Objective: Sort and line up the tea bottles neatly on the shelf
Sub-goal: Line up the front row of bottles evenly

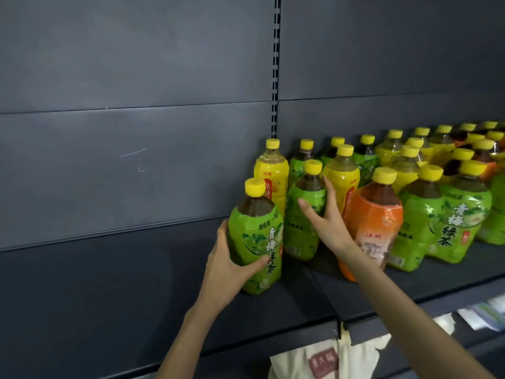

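the left hand (pixel 226 265) is gripping a green tea bottle (pixel 257 236) just left of the frame's centre. its thumb (pixel 258 262) is curling across the lower label while the other fingers (pixel 222 228) are wrapping round the bottle's left side, so the bottle is sitting between them. this bottle is standing upright on the dark shelf (pixel 136 283), at the left end of the group.

the right hand (pixel 329 222) is reaching in from the lower right to a second green bottle (pixel 300 228) just behind and to the right. its fingers are spreading wide and fairly straight. the right thumb (pixel 307 210) is lying over the front of the label and the index finger (pixel 328 190) is running up the bottle's right shoulder.

a yellow bottle (pixel 272 170) is standing behind both, near the back panel. an orange bottle (pixel 374 214) is standing just right of the right wrist. more yellow-capped bottles (pixel 426 214) are crowding the right of the frame, with labels mixed.
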`<action>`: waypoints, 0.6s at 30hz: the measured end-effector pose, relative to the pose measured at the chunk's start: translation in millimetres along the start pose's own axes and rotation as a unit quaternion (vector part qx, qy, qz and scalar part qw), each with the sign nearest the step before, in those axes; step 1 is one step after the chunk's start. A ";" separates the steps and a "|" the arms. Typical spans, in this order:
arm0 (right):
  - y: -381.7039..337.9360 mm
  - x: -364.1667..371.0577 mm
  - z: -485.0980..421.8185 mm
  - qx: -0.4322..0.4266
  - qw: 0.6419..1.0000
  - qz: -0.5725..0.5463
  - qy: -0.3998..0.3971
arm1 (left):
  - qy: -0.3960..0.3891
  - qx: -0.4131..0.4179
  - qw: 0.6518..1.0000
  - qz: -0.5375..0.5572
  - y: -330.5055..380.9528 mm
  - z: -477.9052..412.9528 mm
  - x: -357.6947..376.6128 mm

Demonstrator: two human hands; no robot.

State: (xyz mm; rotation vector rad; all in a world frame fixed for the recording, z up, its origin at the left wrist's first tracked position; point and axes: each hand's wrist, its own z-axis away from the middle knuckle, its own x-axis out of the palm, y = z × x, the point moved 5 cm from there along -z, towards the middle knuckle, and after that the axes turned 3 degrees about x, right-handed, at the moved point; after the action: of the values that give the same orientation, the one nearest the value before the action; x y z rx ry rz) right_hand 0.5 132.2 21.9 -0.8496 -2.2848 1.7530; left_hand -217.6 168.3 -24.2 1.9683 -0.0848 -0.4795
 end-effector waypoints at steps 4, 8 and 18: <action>3.9 0.4 1.9 -0.004 0.999 0.018 0.050 | 0.015 -0.001 1.000 0.009 -6.4 -0.1 -26.8; 8.3 7.3 9.7 -0.003 0.990 0.079 0.113 | 0.032 -0.010 0.999 0.006 -17.2 -4.2 -48.2; 38.8 26.1 29.2 -0.022 0.992 0.074 0.102 | 0.057 -0.054 0.996 -0.035 -39.3 -11.8 -40.3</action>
State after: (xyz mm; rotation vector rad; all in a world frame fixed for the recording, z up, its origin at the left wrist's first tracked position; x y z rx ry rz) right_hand -20.4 127.1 -28.9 -1.1755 -2.1831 1.5909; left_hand -256.2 206.6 -42.9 1.8938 0.0811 -0.4066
